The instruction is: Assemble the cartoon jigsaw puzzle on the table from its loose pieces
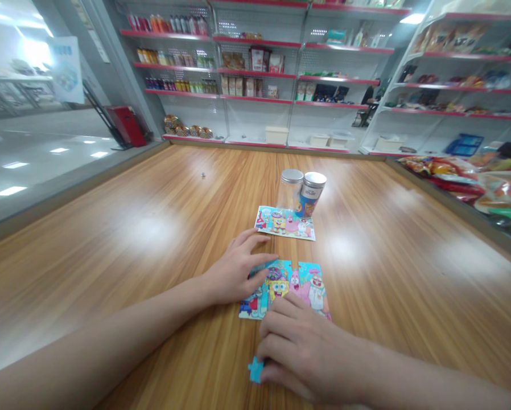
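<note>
Right at our near edge, a small blue jigsaw piece [256, 369] sits on the wood-grain table [153, 319], tucked against the fingers of our right hand [306, 359]. Those fingers curl down around it, and from here we cannot tell whether they are pinching it or only touching it. It looks light, thin and stiff, lying flat on a slick varnish, so its edges are the place to take hold. Our left hand [234, 270] is spread, its fingertips pressing the far left part of the assembled SpongeBob jigsaw [310, 290], a thin cardboard sheet of interlocked pieces that could slide or part under a push. Farther out lies a SpongeBob picture card [285, 223], then a clear plastic jar [290, 191] standing beside a blue canister [310, 196]. Beyond the table, red-edged store shelves [255, 74] run across, while bright snack packets [452, 182] heap up on our right.
</note>
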Demonstrator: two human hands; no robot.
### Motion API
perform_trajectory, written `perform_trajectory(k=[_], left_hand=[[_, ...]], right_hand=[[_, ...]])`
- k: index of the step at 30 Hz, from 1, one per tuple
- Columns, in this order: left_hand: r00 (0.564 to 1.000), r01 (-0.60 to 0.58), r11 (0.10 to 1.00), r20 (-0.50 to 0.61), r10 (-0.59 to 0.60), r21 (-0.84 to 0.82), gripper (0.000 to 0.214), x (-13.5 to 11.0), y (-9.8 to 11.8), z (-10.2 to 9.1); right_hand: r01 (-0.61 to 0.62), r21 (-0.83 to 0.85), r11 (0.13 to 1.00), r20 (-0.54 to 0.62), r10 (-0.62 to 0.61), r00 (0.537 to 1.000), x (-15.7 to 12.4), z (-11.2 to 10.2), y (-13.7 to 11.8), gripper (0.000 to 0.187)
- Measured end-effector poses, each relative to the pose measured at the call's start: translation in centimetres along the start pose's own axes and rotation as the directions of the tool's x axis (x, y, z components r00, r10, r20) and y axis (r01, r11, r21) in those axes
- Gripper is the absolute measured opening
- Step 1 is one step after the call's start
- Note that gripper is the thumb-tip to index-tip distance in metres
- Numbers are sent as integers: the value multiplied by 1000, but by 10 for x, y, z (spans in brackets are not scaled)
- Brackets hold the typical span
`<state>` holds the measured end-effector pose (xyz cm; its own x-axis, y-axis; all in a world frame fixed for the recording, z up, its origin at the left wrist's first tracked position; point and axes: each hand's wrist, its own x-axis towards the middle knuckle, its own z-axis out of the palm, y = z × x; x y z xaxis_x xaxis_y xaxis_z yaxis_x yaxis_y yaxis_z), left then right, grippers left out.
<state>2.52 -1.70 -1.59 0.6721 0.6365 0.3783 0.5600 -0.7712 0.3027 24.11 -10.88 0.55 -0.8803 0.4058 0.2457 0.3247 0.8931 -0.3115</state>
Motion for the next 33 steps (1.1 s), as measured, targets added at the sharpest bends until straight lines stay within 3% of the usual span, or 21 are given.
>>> perform_trajectory(k=[4,11,16,18,21,24,26,29,31,33], left_hand=[[999,-24,1000,30,24,10,37,1,1,-1],[999,-35,999,42,35,12,36,2,2,-3],[998,-48,999,34,48,-2,38,2,2,-3],[998,-51,999,37,51,-2,38,2,1,-3],[998,-45,999,42,44,7,38,1,1,-3],[998,-42,999,48,41,19,38,1,2,-2],[998,-42,999,48,41,23,38,1,2,-2],[998,-46,999,44,45,22,39,2,1,-2],[998,-51,999,42,50,18,39,2,1,-1],[998,-51,999,40,50,13,39,2,0,-1]], right_hand=[[19,84,996,-21,-17,1000,-1,4,3,22],[159,208,965,-102,-141,985,-2,11,2,21],[247,364,898,-138,-211,968,-1,13,-2,19],[222,446,867,-165,-165,973,0,9,-3,16],[92,527,845,-234,41,971,0,-4,8,11],[-143,511,848,-323,344,882,-3,-19,39,5],[-291,494,820,-388,507,770,-8,-23,65,11],[-451,516,729,-466,680,566,-14,-21,93,17],[-474,488,733,-467,678,568,-16,-17,98,20],[-452,447,772,-461,631,624,-16,-12,95,20]])
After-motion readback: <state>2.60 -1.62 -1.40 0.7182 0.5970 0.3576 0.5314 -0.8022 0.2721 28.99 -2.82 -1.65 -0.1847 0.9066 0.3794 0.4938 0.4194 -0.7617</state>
